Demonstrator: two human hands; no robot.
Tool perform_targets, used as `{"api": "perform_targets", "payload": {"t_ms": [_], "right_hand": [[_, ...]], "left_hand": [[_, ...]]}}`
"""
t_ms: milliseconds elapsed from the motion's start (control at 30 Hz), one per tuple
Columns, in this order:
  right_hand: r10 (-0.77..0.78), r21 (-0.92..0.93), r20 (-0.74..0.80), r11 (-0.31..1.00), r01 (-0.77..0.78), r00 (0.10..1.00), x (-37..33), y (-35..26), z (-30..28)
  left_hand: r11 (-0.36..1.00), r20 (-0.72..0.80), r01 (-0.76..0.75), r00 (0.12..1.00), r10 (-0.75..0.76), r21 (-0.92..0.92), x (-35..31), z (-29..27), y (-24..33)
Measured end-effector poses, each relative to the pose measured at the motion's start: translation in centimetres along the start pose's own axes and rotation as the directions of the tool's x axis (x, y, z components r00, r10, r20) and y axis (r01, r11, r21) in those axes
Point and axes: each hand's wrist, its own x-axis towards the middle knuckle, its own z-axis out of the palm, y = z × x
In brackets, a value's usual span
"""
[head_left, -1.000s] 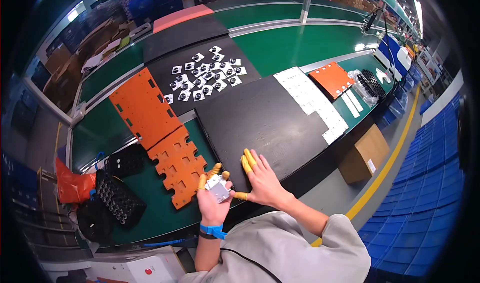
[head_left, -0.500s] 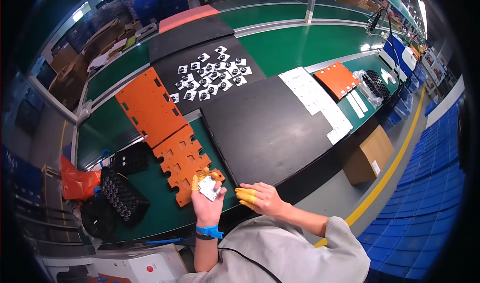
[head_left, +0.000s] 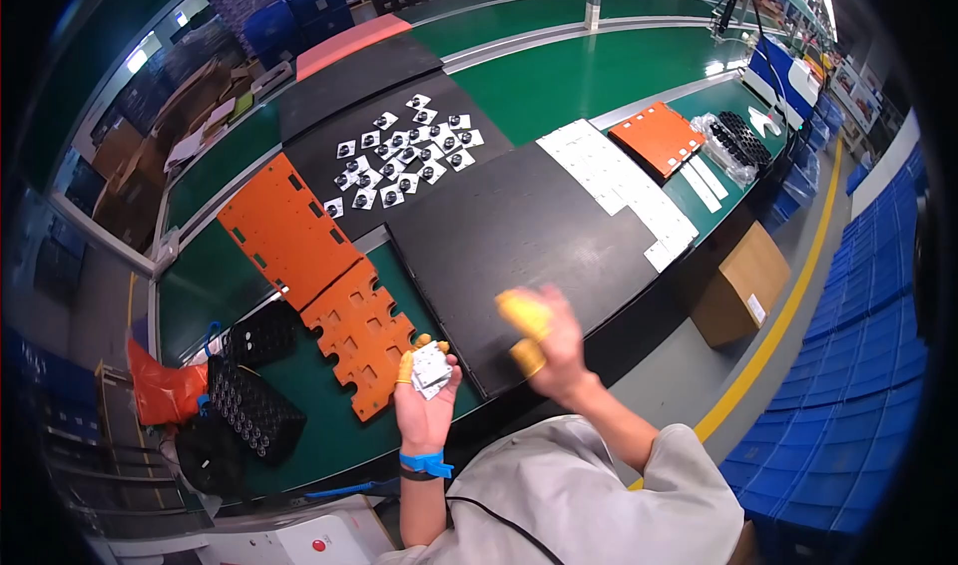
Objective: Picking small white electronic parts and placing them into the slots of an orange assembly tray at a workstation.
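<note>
My left hand holds a small stack of white square boards, gripped between thumb and fingers in yellow finger cots. A blue wrist strap circles that wrist. Over the near part of a large black board hovers my right hand, also in yellow finger cots. Motion smears its fingers, so I cannot tell whether anything is in them. White square pieces lie edge to edge along the black board's far right side. Beside my left hand sits an orange notched tray.
Several white squares with round black parts lie scattered on a black sheet farther back. An orange panel adjoins the notched tray. Black trays and a red bag are at left. An orange tray stands far right, above a cardboard box.
My right hand has swung up and forward from the black board's near corner to over its surface. My left hand still holds the white boards. The view has shifted slightly.
</note>
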Motion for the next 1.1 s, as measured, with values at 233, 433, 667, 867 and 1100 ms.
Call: {"api": "perform_targets", "payload": {"t_ms": [233, 433, 667, 867, 1100], "right_hand": [[0.488, -0.650, -0.293, 0.529, -0.546, 0.822, -3.5, 10.5, -8.3], [0.558, -0.646, 0.048, 0.650, -0.400, 0.828, -3.6, 7.0, -4.7], [0.272, -0.319, 0.565, 0.943, -0.098, 0.779, -0.5, -1.0, -0.3], [0.170, -0.175, 0.616, 0.982, -0.076, 0.769, -0.6, -3.6, 3.6], [0.047, -0.015, 0.445, 0.999, -0.045, 0.894, -2.7, -5.6, 7.0]], "left_hand": [[0.999, -0.023, 0.014, 1.000, -0.016, -0.050, 0.1, 0.3, 1.4], [0.973, 0.048, 0.122, 0.992, -0.115, -0.195, 0.2, 0.1, 1.2], [0.985, -0.002, 0.037, 0.999, -0.038, -0.170, -1.4, -0.7, 2.2], [0.966, 0.031, -0.091, 0.994, 0.102, -0.243, -3.7, -4.8, 3.1], [0.920, 0.020, -0.361, 0.930, 0.368, -0.156, -6.9, -8.3, 3.0]]}}
